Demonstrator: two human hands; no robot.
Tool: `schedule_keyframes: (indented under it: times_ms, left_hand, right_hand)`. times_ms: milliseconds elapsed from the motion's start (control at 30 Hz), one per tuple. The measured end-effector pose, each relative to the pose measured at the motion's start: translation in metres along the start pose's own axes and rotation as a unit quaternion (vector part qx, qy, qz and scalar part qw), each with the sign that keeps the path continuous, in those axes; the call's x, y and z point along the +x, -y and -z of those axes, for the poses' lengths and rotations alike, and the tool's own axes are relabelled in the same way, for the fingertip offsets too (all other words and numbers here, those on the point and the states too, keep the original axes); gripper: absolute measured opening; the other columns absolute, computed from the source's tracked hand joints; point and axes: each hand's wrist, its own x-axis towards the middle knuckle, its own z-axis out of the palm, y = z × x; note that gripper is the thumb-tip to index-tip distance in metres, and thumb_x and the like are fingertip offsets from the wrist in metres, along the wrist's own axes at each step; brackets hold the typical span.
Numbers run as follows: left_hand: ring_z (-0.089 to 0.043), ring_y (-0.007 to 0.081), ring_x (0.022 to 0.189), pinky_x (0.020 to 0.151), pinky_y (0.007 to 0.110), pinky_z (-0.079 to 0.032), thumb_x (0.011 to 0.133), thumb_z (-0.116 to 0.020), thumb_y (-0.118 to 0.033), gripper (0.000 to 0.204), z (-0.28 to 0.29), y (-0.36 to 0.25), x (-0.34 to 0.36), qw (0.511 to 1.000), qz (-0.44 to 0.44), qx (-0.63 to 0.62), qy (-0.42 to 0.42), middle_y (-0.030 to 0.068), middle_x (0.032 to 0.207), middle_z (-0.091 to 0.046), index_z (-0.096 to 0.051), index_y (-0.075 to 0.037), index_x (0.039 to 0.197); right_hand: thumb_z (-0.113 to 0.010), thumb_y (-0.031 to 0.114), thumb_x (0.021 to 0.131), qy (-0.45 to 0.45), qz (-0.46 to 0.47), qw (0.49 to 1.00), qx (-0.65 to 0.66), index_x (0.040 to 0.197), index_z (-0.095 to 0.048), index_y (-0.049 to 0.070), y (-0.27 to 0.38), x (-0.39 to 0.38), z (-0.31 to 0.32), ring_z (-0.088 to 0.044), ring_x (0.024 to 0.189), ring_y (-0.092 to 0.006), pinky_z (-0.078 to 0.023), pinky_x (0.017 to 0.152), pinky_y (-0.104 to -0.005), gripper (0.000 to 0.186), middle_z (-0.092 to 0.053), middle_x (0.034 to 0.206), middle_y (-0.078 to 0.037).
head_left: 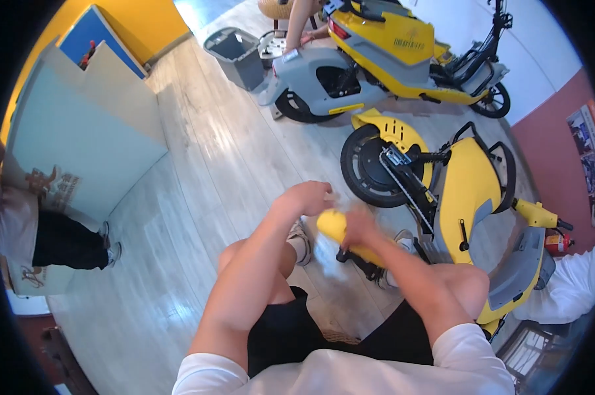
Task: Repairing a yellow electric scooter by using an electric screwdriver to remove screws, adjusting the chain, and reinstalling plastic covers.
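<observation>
My left hand (pixel 308 199) is raised between my knees, its fingers curled together. Something small and pale shows at its fingertips, too blurred to name. Close beside it, my right hand (pixel 360 227) is closed around a yellow plastic part (pixel 331 224) with a rounded end; motion smears both. A whitish, see-through blur (pixel 328 257) lies just below the part, and I cannot make out what it is. Just beyond my right hand is the rear wheel (pixel 374 168) of a small yellow electric scooter (pixel 472 178), whose chain and dark frame are exposed.
Another yellow and grey scooter (pixel 376 59) stands farther back, with a person's arm (pixel 298 26) at its rear beside a grey bin (pixel 235 59). At left, someone in black trousers (pixel 70 240) stands by a pale counter (pixel 100 151). A red extinguisher (pixel 558 243) and white bag (pixel 567 286) are at right.
</observation>
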Motion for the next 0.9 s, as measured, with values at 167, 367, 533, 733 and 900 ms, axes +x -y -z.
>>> schedule_keyframes:
  times_ms: [167,367,533,733,900]
  left_hand:
    - [-0.06,0.0342,0.103,0.089,0.041,-0.047,0.085,-0.06,-0.036,0.043,-0.001,0.001,-0.014,0.995,0.092,0.036,-0.03,0.0204,0.108,-0.064,-0.063,-0.003,0.111]
    - [-0.059,0.0383,0.1,0.085,0.044,-0.049,0.077,-0.057,-0.005,0.036,-0.076,-0.063,-0.083,0.979,-0.083,-0.053,-0.178,0.0221,0.107,-0.06,-0.053,0.0,0.112]
    - [-0.053,0.0404,0.108,0.09,0.044,-0.045,0.076,-0.071,-0.021,0.09,-0.122,-0.074,-0.128,0.975,-0.065,-0.054,-0.204,0.026,0.121,-0.049,-0.015,0.004,0.142]
    - [-0.053,0.0411,0.104,0.092,0.044,-0.044,0.079,-0.069,-0.02,0.083,-0.101,-0.08,-0.137,0.929,-0.061,-0.122,-0.343,0.0267,0.118,-0.048,-0.02,-0.004,0.144]
    - [-0.056,0.0324,0.099,0.085,0.038,-0.048,0.081,-0.069,-0.019,0.07,-0.071,-0.09,-0.149,0.962,-0.037,-0.139,-0.231,0.0223,0.116,-0.049,-0.032,-0.009,0.14]
  right_hand:
    - [-0.086,0.031,0.048,-0.321,-0.01,0.934,0.157,0.126,-0.042,0.005,-0.006,-0.04,0.107,-0.043,0.112,-0.0366,-0.042,0.095,-0.0458,0.093,-0.044,0.118,-0.017]
    - [-0.088,0.031,0.046,-0.532,0.11,0.816,0.197,0.127,-0.04,0.0,0.009,-0.086,0.128,-0.04,0.116,-0.0391,-0.032,0.1,-0.0474,0.099,-0.046,0.12,-0.021]
    - [-0.086,0.011,0.051,-0.495,0.127,0.739,0.439,0.128,-0.04,0.0,-0.009,-0.09,0.117,-0.05,0.11,-0.0283,-0.041,0.097,-0.0385,0.09,-0.048,0.119,-0.015]
    - [-0.077,0.002,0.067,-0.39,0.133,0.569,0.712,0.127,-0.043,0.002,-0.005,-0.097,0.154,-0.056,0.104,-0.0224,-0.044,0.092,-0.0327,0.069,-0.055,0.115,-0.009]
    - [-0.077,0.002,0.065,-0.356,0.156,0.569,0.725,0.125,-0.047,0.003,-0.003,-0.099,0.17,-0.055,0.103,-0.0218,-0.044,0.092,-0.032,0.067,-0.055,0.115,-0.009]
